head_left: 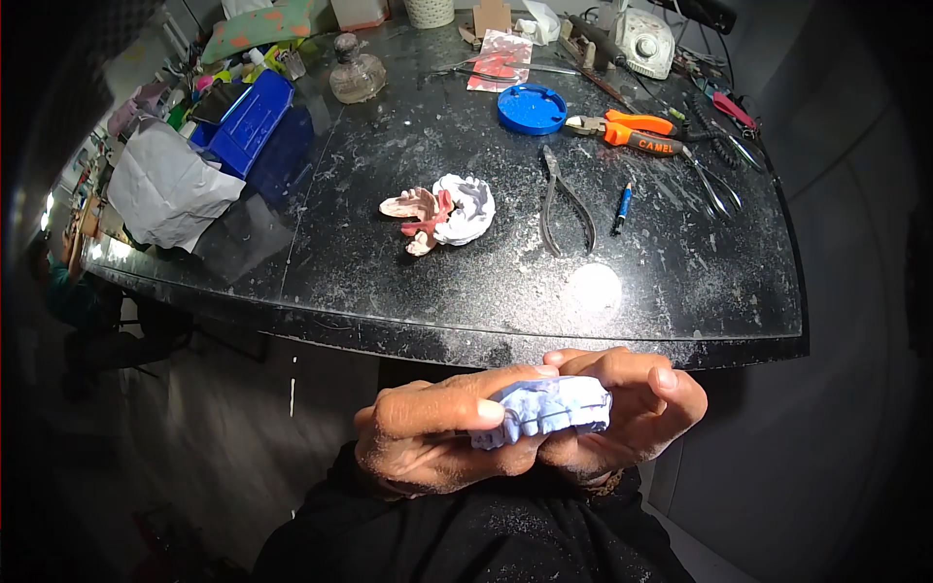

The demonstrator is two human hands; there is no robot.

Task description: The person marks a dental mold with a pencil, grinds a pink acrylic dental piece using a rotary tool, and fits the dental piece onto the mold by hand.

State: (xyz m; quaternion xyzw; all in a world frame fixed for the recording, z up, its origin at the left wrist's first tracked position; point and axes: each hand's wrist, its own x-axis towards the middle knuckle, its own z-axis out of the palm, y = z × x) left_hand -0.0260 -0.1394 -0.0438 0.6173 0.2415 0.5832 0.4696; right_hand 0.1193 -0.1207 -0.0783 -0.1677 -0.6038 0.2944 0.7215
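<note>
Between my two hands, just in front of the bench edge, is a pale blue plaster dental model with a row of teeth along its lower side. A thin dark line, perhaps a wire, runs across it. My left hand grips its left end, thumb and fingers closed on it. My right hand supports it from behind and below, fingers curled around the right end. On the bench lies a white dental model beside a pink and red denture-like piece; the two touch.
Wire pliers, a blue pencil stub, orange-handled cutters and a blue round lid lie on the black bench. A glass jar, blue bin and crumpled paper are further left. Another person sits far left.
</note>
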